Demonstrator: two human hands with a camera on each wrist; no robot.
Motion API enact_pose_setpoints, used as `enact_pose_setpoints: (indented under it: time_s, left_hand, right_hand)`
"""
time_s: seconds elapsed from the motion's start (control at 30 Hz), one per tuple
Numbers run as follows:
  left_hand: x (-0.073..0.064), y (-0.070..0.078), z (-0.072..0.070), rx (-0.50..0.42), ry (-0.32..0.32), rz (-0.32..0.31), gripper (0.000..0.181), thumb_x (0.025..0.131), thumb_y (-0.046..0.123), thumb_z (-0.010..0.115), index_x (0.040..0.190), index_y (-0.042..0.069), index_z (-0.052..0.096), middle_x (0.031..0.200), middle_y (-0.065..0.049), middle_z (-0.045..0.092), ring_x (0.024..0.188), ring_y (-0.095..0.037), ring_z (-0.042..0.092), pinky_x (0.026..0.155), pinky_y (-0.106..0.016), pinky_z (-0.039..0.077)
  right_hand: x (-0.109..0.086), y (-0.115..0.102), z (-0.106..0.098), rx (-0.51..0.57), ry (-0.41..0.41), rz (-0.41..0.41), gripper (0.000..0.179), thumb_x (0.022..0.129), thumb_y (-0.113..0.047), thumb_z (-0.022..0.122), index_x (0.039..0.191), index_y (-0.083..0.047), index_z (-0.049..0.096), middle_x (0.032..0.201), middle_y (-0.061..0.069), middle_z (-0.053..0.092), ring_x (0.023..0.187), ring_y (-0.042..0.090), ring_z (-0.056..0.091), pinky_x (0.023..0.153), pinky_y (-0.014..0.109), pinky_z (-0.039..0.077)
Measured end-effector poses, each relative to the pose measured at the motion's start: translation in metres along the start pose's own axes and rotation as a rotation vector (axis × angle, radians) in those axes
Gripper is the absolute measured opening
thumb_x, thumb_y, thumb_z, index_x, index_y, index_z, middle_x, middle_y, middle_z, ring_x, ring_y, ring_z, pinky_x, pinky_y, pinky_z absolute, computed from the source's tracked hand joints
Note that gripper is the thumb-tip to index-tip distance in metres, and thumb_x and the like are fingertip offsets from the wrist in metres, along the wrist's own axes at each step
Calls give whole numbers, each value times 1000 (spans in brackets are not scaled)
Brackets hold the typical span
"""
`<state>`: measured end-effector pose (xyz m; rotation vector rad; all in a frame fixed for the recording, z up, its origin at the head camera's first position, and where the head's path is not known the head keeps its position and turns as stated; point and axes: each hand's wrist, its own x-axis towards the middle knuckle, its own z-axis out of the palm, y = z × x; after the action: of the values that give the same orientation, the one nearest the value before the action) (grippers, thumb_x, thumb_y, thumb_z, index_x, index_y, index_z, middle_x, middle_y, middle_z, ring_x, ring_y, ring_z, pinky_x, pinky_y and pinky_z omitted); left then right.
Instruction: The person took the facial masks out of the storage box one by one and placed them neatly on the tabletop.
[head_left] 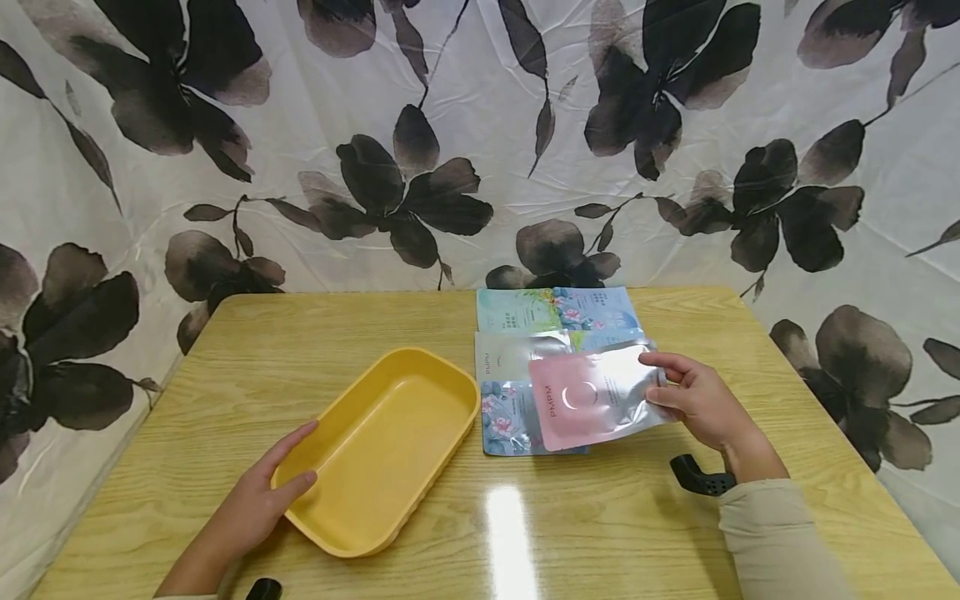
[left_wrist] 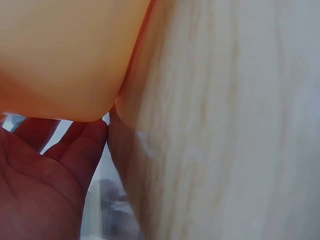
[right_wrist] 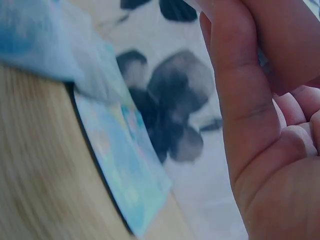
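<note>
In the head view, my left hand [head_left: 255,496] grips the left end of a yellow plastic tray [head_left: 382,450], thumb over the rim. The left wrist view shows its fingers against the outside of the tray wall [left_wrist: 60,65]. My right hand [head_left: 701,404] pinches the right end of a pink and silver sheet mask packet [head_left: 592,396], held above other packets. Beneath and behind it lie a pale silver packet [head_left: 498,350], a blue floral packet [head_left: 506,425], a green packet [head_left: 513,310] and a blue packet [head_left: 607,307]. The held packet partly covers them.
The wood-grain table [head_left: 600,533] has its back edge close to a floral cloth [head_left: 517,108]. A black wrist strap part [head_left: 701,477] shows by the right wrist. Light glares on the table front [head_left: 510,533].
</note>
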<state>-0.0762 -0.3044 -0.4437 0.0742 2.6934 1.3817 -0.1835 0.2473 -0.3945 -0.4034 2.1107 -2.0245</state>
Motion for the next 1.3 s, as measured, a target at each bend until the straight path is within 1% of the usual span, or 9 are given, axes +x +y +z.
enact_pose_setpoints:
  time_s: [0.13, 0.2, 0.27, 0.5, 0.67, 0.93, 1.13, 1.23, 1.3]
  left_hand:
    - [0, 0, -1, -6, -4, -8, 65, 100, 24, 63, 156, 10, 33, 158, -27, 28, 142, -55, 20, 104, -74, 22]
    - [0, 1, -1, -14, -4, -9, 65, 100, 24, 63, 156, 10, 34, 158, -27, 27, 142, -55, 19, 105, -75, 21]
    - [0, 1, -1, -22, -4, -5, 65, 100, 24, 63, 156, 9, 34, 158, -27, 27, 142, -55, 18, 105, -75, 20]
    - [0, 3, -1, -9, -2, 7, 64, 100, 25, 63, 156, 9, 35, 157, -26, 29, 142, -55, 20, 104, -75, 21]
    - [0, 4, -2, -7, -3, 1, 65, 100, 23, 63, 156, 9, 34, 157, -27, 29, 141, -55, 20, 104, -74, 22]
    - [-1, 6, -2, -5, -6, -15, 65, 100, 22, 63, 156, 9, 33, 157, -28, 28, 142, -55, 19, 105, -74, 22]
    - [-1, 6, -2, 0, -2, -3, 65, 100, 21, 63, 157, 9, 33, 157, -28, 29, 141, -55, 20, 104, -74, 22]
    - [0, 6, -2, -1, 2, 4, 65, 100, 21, 63, 157, 9, 33, 157, -27, 29, 141, -56, 20, 104, -74, 23]
    - [0, 6, -2, 0, 2, 5, 65, 100, 21, 63, 157, 9, 33, 157, -27, 28, 141, -56, 20, 104, -74, 23]
  right_hand:
    - [-10, 5, -19, 31, 50, 21, 44, 94, 11, 61, 118, -25, 69, 95, 1, 57, 74, 8, 58, 63, 19, 54]
    - [-15, 7, -27, 29, 74, 37, 43, 94, 10, 61, 118, -25, 69, 104, -1, 58, 78, 8, 59, 65, 20, 55]
    - [-19, 9, -35, 17, 96, 52, 44, 94, 10, 61, 118, -26, 70, 108, -3, 58, 79, 8, 60, 66, 20, 56]
    - [-29, 16, -57, -7, 151, 90, 47, 94, 10, 62, 115, -31, 71, 105, -7, 59, 78, 7, 59, 67, 20, 56]
    - [-31, 20, -67, -38, 164, 98, 47, 94, 9, 62, 115, -31, 71, 107, -8, 56, 78, 6, 59, 67, 19, 56]
    - [-29, 30, -66, -68, 124, 117, 46, 94, 10, 61, 114, -30, 72, 101, -6, 63, 77, 7, 62, 67, 20, 56]
    - [-25, 35, -61, -110, 110, 149, 40, 95, 7, 60, 119, -24, 68, 98, -5, 65, 75, 8, 63, 63, 21, 55]
    - [-23, 37, -60, -130, 104, 145, 38, 96, 7, 60, 124, -18, 66, 94, -3, 65, 72, 9, 63, 59, 22, 53]
    - [-22, 39, -58, -135, 101, 132, 39, 96, 8, 60, 123, -19, 66, 91, -2, 65, 68, 9, 61, 57, 21, 52]
